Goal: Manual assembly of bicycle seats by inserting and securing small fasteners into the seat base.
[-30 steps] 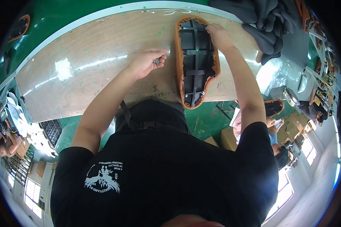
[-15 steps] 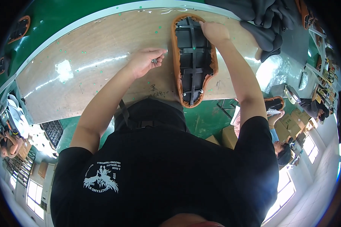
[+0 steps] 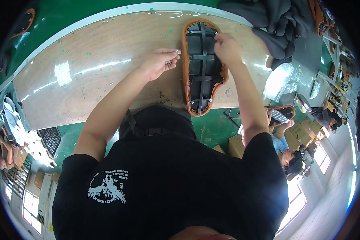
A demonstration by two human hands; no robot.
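Note:
An elongated cushion lies underside up on the table, showing a black ribbed base and a brown-orange cover gathered round its rim. Small silver fittings show near both its ends; one fitting sits at the far right corner. My right hand is over its right edge just below that fitting, fingers curled and pressed together; what they hold, if anything, is hidden. Left of the cushion and apart from it, my left hand pinches a tiny piece at its fingertips. More small metal parts show in its curled fingers.
The wooden table carries scattered green dots. Dark grey padded pieces are heaped at the far right, beside clear plastic wrap. A person sits at right with another brown-edged cushion, near cardboard boxes.
My right hand has moved nearer along the cushion's right edge, leaving the far right fitting in view. My left hand has shifted slightly right, toward the cushion.

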